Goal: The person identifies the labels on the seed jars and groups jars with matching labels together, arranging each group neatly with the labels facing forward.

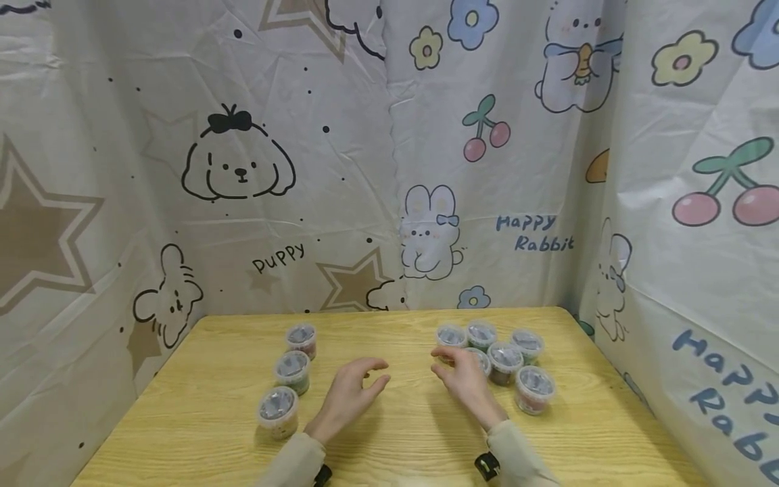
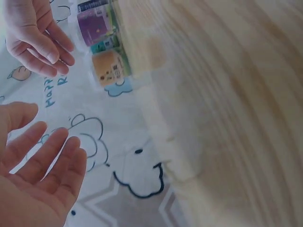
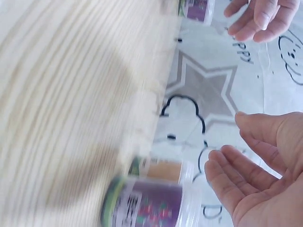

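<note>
My left hand (image 1: 348,393) hovers over the middle of the table with fingers loosely bent and nothing in it. To its left, three small round lidded tubs stand in a slanting row: a near tub (image 1: 278,412), a middle tub (image 1: 293,371) and a far tub (image 1: 301,339). My right hand (image 1: 466,384), also holding nothing, overlaps part of the right-hand group, which has several similar tubs, among them a dark tub (image 1: 505,363). In the right wrist view, a purple-labelled tub (image 3: 158,208) stands below the relaxed fingers (image 3: 227,184). An orange-labelled tub (image 2: 109,68) shows in the left wrist view.
The wood-grain table (image 1: 389,439) ends at a hanging printed curtain (image 1: 347,169) along the back, with more curtain at both sides. A reddish tub (image 1: 534,390) stands at the right group's near edge. Dark wrist straps (image 1: 487,467) show at both sleeves.
</note>
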Demonstrator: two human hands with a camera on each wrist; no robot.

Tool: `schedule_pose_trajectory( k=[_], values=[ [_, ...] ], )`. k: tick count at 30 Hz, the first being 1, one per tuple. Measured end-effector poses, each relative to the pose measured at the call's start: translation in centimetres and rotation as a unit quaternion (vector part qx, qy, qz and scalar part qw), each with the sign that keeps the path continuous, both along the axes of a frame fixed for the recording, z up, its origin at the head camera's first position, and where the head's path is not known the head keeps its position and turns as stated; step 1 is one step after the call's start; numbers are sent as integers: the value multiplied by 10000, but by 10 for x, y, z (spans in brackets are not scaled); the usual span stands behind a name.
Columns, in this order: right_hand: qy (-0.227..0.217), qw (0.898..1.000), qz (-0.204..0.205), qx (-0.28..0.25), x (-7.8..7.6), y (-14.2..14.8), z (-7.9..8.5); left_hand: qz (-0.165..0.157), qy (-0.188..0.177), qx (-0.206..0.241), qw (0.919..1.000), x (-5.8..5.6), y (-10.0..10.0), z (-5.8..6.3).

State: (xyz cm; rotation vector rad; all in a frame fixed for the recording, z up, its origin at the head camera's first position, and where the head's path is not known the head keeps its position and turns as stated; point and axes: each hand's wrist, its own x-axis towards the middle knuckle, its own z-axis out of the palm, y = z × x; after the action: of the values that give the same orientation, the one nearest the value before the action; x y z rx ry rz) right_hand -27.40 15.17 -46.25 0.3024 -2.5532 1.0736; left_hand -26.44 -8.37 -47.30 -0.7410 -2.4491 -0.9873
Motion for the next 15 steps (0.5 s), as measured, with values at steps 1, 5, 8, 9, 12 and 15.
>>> schedule_pose_trajectory(
  k=[1, 5, 8, 9, 12, 15],
  values=[
    [0, 10000, -59, -12, 0, 4, 0, 9, -28, 122, 9999, -2, 4, -1],
    [10, 9997, -254, -27, 4, 21, 2, -50, -259, 374, 9990, -7, 18, -4],
    [-13, 9994, -351, 43, 8, 32, 4, -106, -426, 385, 9983, -9, 26, -6],
    [-41, 9992, -389, 64, 9, 35, 5, -139, -472, 378, 9981, -10, 29, -6],
    [-173, 9984, -510, 163, 10, 45, 7, -252, -643, 367, 9969, -13, 36, -7],
    [-282, 9977, -585, 218, 10, 52, 8, -435, -780, 309, 9955, -18, 43, -8]
  ],
)
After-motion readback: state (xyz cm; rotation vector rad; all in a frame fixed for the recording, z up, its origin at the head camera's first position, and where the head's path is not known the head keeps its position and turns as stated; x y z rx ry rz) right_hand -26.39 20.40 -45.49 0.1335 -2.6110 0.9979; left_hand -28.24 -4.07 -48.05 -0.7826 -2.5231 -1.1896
